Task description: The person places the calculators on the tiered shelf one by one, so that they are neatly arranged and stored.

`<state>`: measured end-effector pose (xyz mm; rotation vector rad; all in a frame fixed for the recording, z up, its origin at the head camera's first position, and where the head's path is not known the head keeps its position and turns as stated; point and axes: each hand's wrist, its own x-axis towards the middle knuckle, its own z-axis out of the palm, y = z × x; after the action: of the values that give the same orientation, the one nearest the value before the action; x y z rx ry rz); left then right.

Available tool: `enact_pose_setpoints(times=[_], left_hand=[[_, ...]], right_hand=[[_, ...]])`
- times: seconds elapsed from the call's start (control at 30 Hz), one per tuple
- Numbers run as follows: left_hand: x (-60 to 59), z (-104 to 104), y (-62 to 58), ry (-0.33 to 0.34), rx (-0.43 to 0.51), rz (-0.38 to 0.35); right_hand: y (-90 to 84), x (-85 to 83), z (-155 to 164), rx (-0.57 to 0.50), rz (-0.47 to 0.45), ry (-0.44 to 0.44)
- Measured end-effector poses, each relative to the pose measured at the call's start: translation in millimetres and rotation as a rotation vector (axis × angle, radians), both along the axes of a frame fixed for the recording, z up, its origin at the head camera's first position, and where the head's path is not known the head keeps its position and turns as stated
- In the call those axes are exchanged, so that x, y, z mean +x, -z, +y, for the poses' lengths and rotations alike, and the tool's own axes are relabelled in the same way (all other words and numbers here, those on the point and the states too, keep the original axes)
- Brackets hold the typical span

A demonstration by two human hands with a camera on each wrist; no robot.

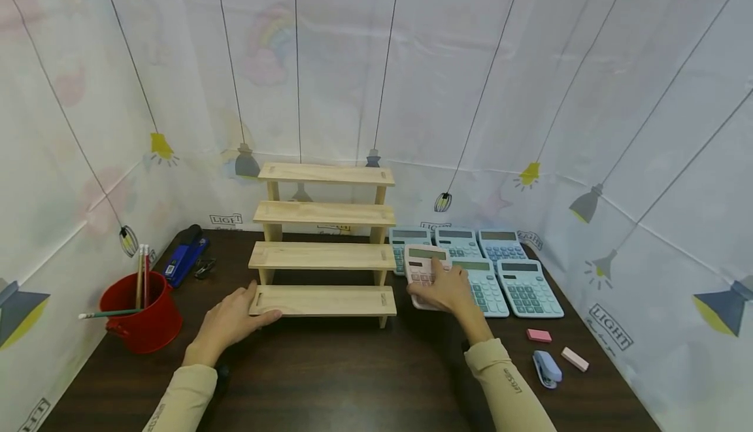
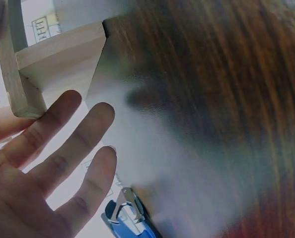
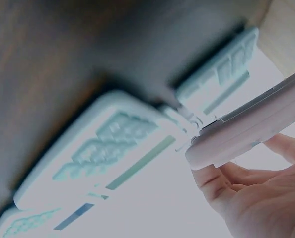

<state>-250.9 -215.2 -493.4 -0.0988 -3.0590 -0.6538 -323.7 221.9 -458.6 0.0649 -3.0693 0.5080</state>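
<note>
A tiered wooden display stand (image 1: 322, 257) stands at the back middle of the dark table. My left hand (image 1: 229, 319) holds the left end of its lowest shelf, thumb along the front edge; in the left wrist view the other fingers (image 2: 70, 156) spread out past the wooden end. My right hand (image 1: 450, 288) grips a pale pink calculator (image 1: 425, 263), which overlaps the light blue calculators (image 1: 484, 288) in the head view. From the right wrist, the pink calculator (image 3: 252, 126) appears edge-on and raised, with fingers beneath its near side and blue calculators (image 3: 108, 144) beyond.
Left of the stand are a red bucket (image 1: 159, 327) with pencils, a blue stapler (image 1: 187, 255) and a small black clip (image 1: 204, 268). Front right lie a pink eraser (image 1: 538, 335), a paler eraser (image 1: 574, 359) and a small light blue stapler (image 1: 547, 369). Printed fabric walls surround the table.
</note>
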Motion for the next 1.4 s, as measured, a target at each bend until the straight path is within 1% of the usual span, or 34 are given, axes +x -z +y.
enact_pose_setpoints(times=[0.17, 0.33, 0.47, 0.7, 0.83, 1.03, 1.23, 1.4], left_hand=[[-0.6, -1.2, -1.3, -0.007, -0.004, -0.007], [0.4, -0.4, -2.6, -0.012, -0.008, -0.016], [0.4, 0.3, -2.4, -0.017, -0.014, -0.019], [0.2, 0.6, -2.7, -0.021, -0.015, -0.029], [1.2, 1.5, -2.7, -0.026, -0.009, -0.029], [-0.5, 0.7, -2.5, -0.032, -0.002, -0.028], [-1.6, 0.4, -1.2, -0.027, -0.005, -0.028], [-0.1, 0.0, -1.7, -0.026, -0.002, -0.023]], right_hand=[[-17.8, -4.3, 3.0, -0.011, 0.011, 0.01], [-36.0, -7.1, 5.7, -0.048, 0.018, -0.015], [-51.0, -12.6, 5.8, -0.08, 0.029, -0.026], [-75.8, -24.3, 1.0, -0.067, 0.086, -0.052], [-92.0, -30.3, -7.3, -0.057, 0.109, -0.052], [-116.6, -42.2, -28.3, -0.062, 0.109, -0.06], [-131.1, -52.0, -47.7, -0.04, 0.147, -0.083], [-138.5, -58.0, -63.9, -0.043, 0.168, -0.093]])
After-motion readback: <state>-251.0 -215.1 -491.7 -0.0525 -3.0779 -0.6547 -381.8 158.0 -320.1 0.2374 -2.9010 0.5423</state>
